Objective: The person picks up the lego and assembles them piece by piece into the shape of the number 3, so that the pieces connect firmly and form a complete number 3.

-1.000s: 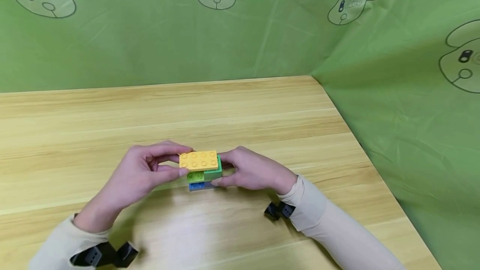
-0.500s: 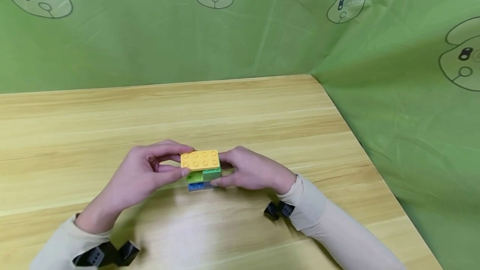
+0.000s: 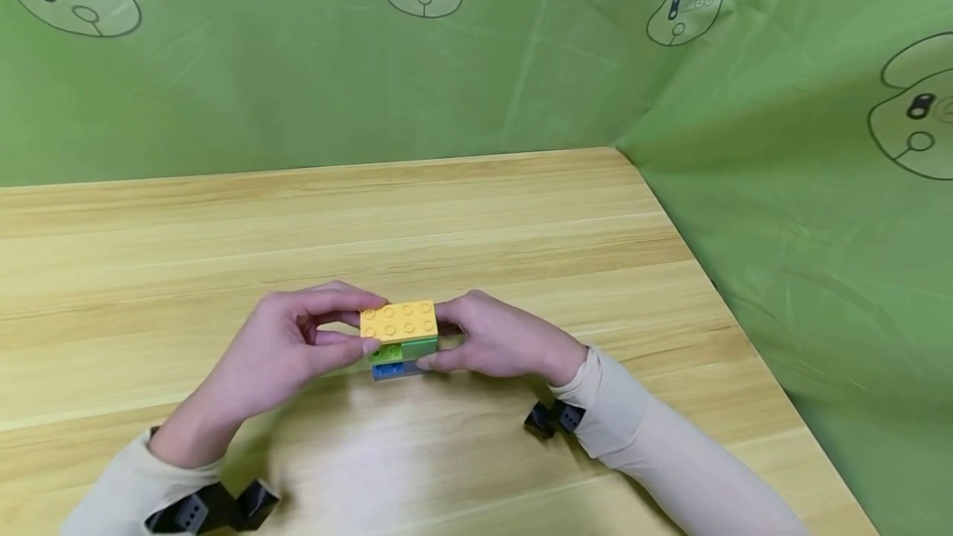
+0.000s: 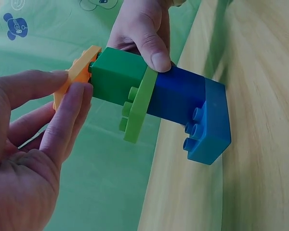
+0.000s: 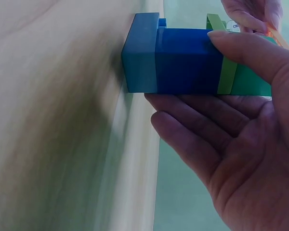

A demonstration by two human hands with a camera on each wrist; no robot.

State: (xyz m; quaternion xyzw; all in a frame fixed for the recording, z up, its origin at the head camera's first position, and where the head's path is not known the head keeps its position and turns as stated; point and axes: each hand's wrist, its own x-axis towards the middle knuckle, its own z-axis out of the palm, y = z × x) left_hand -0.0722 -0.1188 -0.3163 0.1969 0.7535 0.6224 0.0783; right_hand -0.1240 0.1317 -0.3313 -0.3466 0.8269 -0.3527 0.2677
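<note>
My left hand pinches a thin yellow toy building brick with eight-stud top, thumb on the near side and fingers on the far side. Below it stands a stack: a dark green brick, a thin lime green brick, a dark blue brick and a lighter blue brick at the bottom. My right hand grips this stack from the right, thumb near the dark blue and lime bricks. In the left wrist view the yellow brick sits tilted at the green brick's studs, some still showing between them.
The wooden table runs under both hands. A green printed cloth hangs behind it and along its right side. Black wrist cameras are strapped at both sleeves.
The yellow brick has shifted slightly right and lower over the stack, covering green studs that showed at its right edge. The right hand has stayed nearly still.
</note>
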